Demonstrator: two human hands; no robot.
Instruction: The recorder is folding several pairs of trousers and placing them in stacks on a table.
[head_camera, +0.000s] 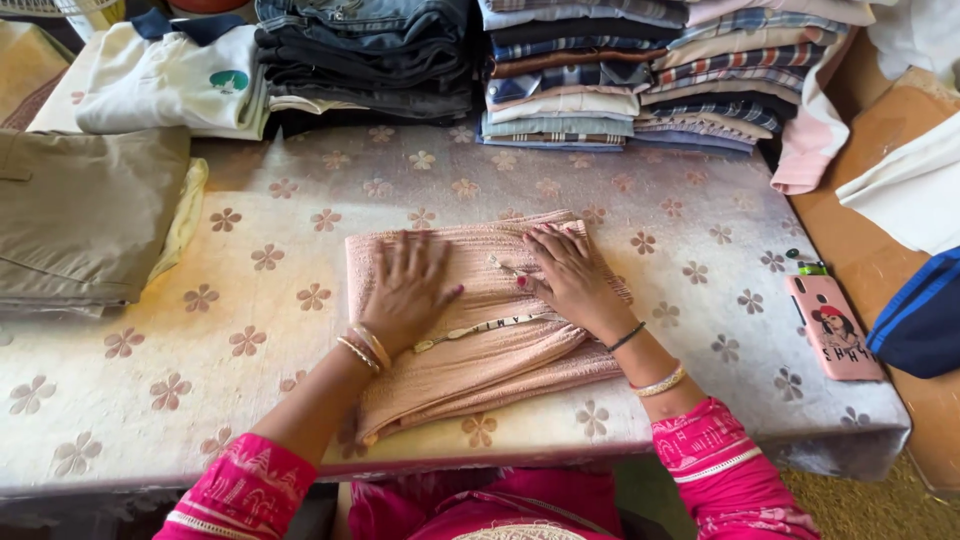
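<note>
My pink sleeves (715, 465) come in from the near edge, and both my hands lie flat on a folded peach cloth (480, 330) spread on the flower-patterned table (250, 340) right in front of me. My left hand (405, 290) is open, palm down, fingers spread, pressing the left half of the cloth; gold bangles (362, 348) sit at that wrist. My right hand (570, 280) is open too, palm down on the right half, fingers pointing away from me towards the far fold, with a black band and a pale bracelet (660, 382) on that arm. A thin cream trim strip (485, 327) runs across the cloth between my two hands. The cloth's near end hangs close to the table's front edge, below my wrists. Well to the right of my right hand lies a pink phone (835, 328). Off to the left of my left hand sits folded khaki clothing (85, 215). Beyond my fingertips, along the far edge, stand stacks of folded jeans (365, 55) and checked shirts (630, 75), with a white shirt (160, 85) far left.
</note>
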